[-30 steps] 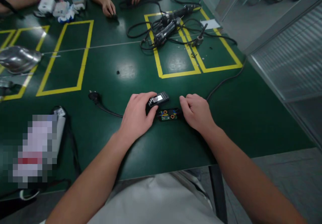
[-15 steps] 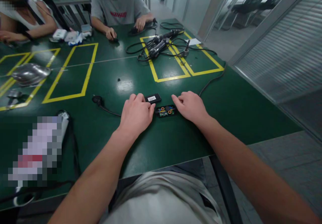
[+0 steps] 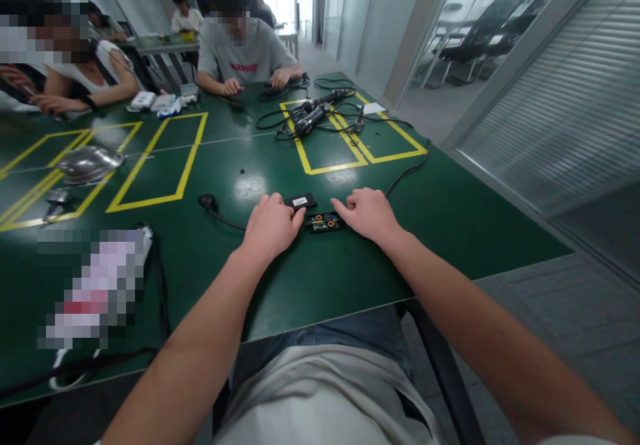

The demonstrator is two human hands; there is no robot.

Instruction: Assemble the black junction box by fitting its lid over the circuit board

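The small oblong cover is black and ridged at its end, with a white label; just beside it at four o'clock lies a shallow black case, open over a circuit board with two copper-coloured rings. The bare left hand has thumb and fingers clamped on the cover's nine-o'clock end. The right hand sits at the case's three-o'clock end, fingers curled, thumb stretched out; I can't tell whether it grips anything. From the case, a round black plug on a cord lies at ten o'clock on the glossy green tabletop. Black-and-silver cylindrical tools lie in tangled cable at twelve, a person in a grey T-shirt sits toward eleven, and slatted blinds hang at two.
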